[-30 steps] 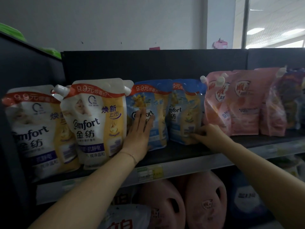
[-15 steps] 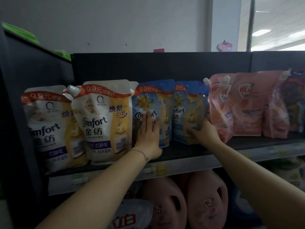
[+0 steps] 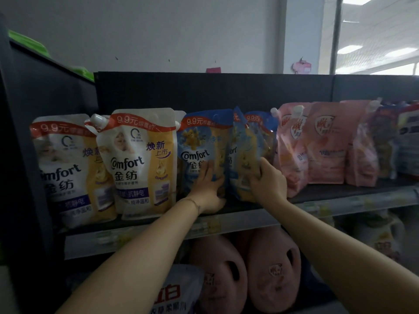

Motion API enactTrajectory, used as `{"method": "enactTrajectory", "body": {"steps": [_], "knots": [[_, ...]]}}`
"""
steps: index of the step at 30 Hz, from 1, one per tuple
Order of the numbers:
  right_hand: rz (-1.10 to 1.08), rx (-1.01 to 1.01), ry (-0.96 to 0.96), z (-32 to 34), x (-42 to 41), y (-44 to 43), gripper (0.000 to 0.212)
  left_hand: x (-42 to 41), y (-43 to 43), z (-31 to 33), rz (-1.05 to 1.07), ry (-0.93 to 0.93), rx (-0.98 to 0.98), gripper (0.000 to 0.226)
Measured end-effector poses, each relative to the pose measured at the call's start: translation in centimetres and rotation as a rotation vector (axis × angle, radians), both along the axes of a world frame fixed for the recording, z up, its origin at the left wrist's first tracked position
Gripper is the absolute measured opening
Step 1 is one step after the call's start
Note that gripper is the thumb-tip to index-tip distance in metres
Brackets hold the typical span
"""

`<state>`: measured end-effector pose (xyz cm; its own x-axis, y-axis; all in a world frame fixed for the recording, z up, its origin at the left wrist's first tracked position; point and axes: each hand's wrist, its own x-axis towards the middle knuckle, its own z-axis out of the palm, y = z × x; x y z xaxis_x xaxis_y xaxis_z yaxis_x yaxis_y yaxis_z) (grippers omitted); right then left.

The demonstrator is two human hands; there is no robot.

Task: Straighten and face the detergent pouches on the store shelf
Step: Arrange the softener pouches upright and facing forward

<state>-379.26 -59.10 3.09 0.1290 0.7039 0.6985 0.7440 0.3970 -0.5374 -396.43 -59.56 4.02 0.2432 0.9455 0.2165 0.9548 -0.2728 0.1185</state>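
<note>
Detergent pouches stand in a row on a dark shelf [image 3: 340,191]. Two white-and-yellow Comfort pouches [image 3: 140,162] stand at the left. A blue Comfort pouch [image 3: 199,141] faces forward in the middle, and my left hand [image 3: 207,189] lies flat against its lower front, fingers together. Beside it a second blue pouch [image 3: 243,152] is turned at an angle, with another one behind it. My right hand [image 3: 268,182] grips the lower right edge of that turned pouch. Pink pouches [image 3: 326,143] fill the right side.
A dark side panel [image 3: 27,132] closes the shelf at the left and a black back panel [image 3: 204,91] runs behind the pouches. Pink detergent jugs [image 3: 272,268] and a white bag [image 3: 179,291] sit on the shelf below. Price labels line the shelf's front edge [image 3: 204,225].
My right hand has closed on the second blue pouch and turned it, so its edge now angles toward me. My left hand has slid lower on the first blue pouch.
</note>
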Motion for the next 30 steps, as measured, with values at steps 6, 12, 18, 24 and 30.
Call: {"method": "enactTrajectory", "body": {"steps": [6, 12, 18, 24, 30], "knots": [[0.051, 0.310, 0.160, 1.1, 0.8, -1.4, 0.023, 0.0, 0.3, 0.1, -0.027, -0.197, -0.024, 0.073], [0.124, 0.487, 0.112, 0.9, 1.8, -2.9, 0.024, 1.4, -0.1, -0.2, -0.062, -0.534, 0.125, 0.049], [0.148, 0.616, 0.115, 1.1, 1.8, -4.1, 0.025, 1.6, 0.5, 0.3, 0.077, -0.765, -0.027, 0.051], [0.231, 0.671, 0.126, 1.8, 1.5, -5.1, 0.028, 3.7, -3.0, 2.0, -0.080, -1.240, -0.151, 0.027], [0.245, 0.780, 0.053, 2.5, 1.2, -6.3, 0.026, 5.5, -2.8, 1.8, -0.250, -1.684, -0.245, 0.044]]}}
